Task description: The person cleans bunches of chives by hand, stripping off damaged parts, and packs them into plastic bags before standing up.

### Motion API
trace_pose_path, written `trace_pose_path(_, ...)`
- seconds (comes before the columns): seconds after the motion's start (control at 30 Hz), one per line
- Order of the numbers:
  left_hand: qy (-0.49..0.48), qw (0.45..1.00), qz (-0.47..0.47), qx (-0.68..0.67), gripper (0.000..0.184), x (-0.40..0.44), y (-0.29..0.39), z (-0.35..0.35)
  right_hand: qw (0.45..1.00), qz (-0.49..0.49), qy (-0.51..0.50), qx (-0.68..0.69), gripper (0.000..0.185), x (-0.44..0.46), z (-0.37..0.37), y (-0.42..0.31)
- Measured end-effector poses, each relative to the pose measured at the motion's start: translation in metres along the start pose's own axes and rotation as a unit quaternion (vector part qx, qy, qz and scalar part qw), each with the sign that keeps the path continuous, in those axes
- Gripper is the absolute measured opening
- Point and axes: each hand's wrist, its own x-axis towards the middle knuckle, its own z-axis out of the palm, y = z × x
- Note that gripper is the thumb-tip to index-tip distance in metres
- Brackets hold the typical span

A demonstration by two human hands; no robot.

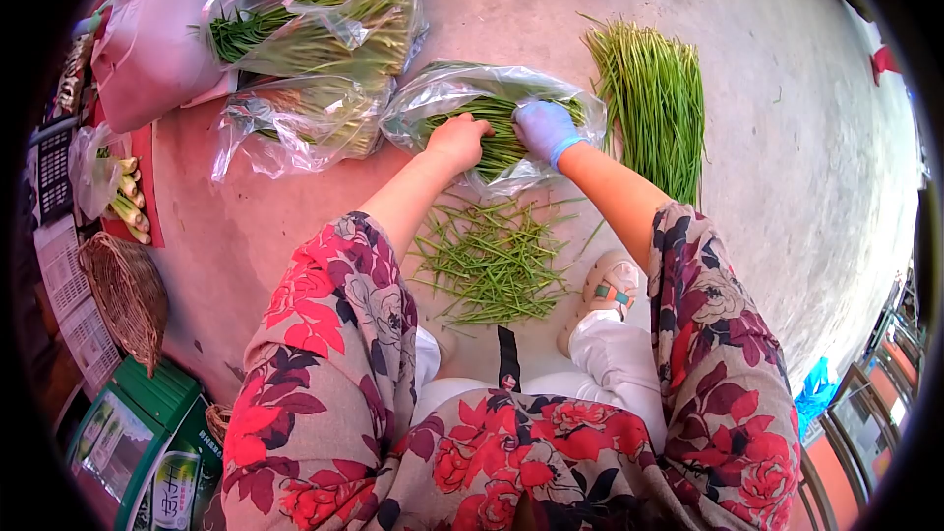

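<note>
Left hand [458, 145], fingers curled against green stems [501, 138] inside the open clear bag [428, 98] on the floor [324, 206]. Gloved right hand [547, 131] presses the same stems; its finger closure cannot be determined.

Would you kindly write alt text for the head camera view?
A bare left hand and a blue-gloved right hand handle long green stems in a clear plastic bag. Short stem pieces lie on the floor nearer the wearer; a loose bunch lies to the right.
</note>
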Motion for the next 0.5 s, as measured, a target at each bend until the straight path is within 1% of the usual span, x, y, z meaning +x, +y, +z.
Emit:
trace_pose_path(0.07,0.0,1.0,-0.001,-0.001,0.042,0.0,0.0,0.0,1.0,-0.021,-0.002,0.009,0.014,-0.001,-0.003,0.002)
trace_pose_path(0.17,0.0,1.0,0.0,-0.001,0.042,-0.001,0.0,0.0,0.999,-0.045,-0.012,-0.017,0.014,0.0,0.002,0.006)
trace_pose_path(0.27,-0.003,1.0,-0.003,0.002,0.042,0.0,0.0,0.001,0.995,-0.047,-0.049,-0.071,0.015,0.004,0.001,0.003)
trace_pose_path(0.37,0.005,1.0,0.003,0.002,0.043,-0.002,0.0,0.002,0.998,0.009,-0.018,0.058,0.015,0.0,-0.017,0.002)
trace_pose_path(0.47,0.002,1.0,-0.007,-0.004,0.043,-0.003,-0.001,0.002,0.975,0.054,-0.014,0.213,0.015,-0.009,-0.028,0.009)
trace_pose_path(0.5,0.001,1.0,-0.009,-0.005,0.043,-0.004,0.001,0.001,0.97,0.057,-0.014,0.236,0.016,-0.011,-0.028,0.013)
